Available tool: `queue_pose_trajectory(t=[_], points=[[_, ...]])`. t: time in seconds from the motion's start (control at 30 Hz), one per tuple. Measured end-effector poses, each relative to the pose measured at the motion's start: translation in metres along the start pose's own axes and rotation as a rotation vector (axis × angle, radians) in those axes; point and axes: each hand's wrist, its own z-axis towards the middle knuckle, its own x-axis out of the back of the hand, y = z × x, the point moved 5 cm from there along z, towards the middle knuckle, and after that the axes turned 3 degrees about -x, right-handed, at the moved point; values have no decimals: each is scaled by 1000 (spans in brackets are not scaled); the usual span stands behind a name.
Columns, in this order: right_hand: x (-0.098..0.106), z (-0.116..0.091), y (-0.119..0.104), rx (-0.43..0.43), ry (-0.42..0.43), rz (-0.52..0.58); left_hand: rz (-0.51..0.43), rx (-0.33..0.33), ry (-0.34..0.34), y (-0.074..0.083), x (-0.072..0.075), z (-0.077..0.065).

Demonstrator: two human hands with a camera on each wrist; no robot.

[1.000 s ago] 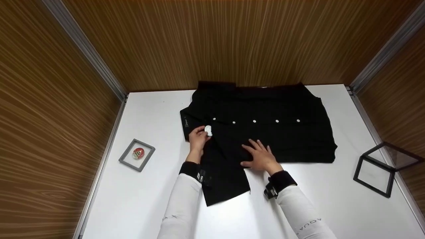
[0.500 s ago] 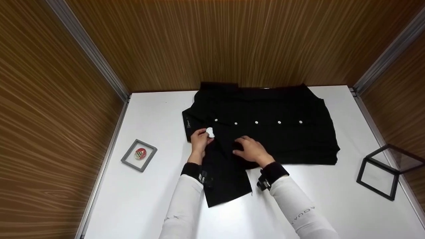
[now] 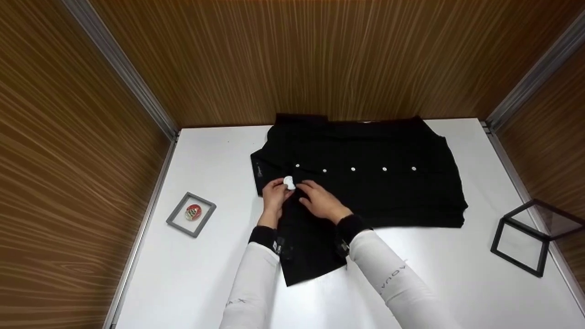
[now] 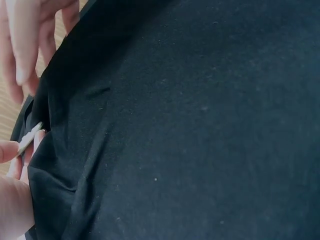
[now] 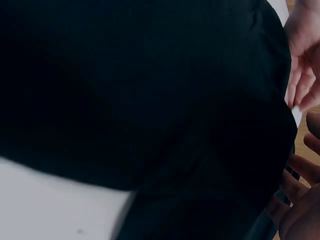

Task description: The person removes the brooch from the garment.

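Note:
A black shirt [image 3: 388, 196] with white buttons lies spread on its side on the table, one sleeve [image 3: 311, 260] reaching toward the front. My left hand [image 3: 273, 197] pinches a small, flat, rounded white piece [image 3: 289, 183] between thumb and fingers, over the shirt near its collar end. In the left wrist view the piece [image 4: 30, 139] shows edge-on beside a fold of the cloth. My right hand [image 3: 322, 201] is just right of it, fingertips right at the piece's edge, fingers loosely bent over the shirt. The exact kind of white piece is unclear.
On the left of the white table [image 3: 210, 283] lies a grey frame [image 3: 176, 225] holding a round red badge [image 3: 193, 212] with a tree picture. An unfolded black frame [image 3: 516, 261] stands at the right edge. Wood-patterned walls [image 3: 329, 59] enclose the back and sides.
My right hand has lifted from flat on the shirt and moved left to the white piece, its fingers drawing in. My left hand keeps its hold in about the same spot.

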Motion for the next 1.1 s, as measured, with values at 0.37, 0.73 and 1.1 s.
queue_pose_trajectory(t=[0.37, 0.73, 1.1], points=[[-15, 15, -9, -71, -36, -28, 24, 18, 14, -2, 6, 1], [-24, 13, -4, -71, -9, -22, 8, 64, 8, -6, 6, 1], [-27, 11, 2, -65, 33, -31, -33, 83, -3, -9, 5, 3]])
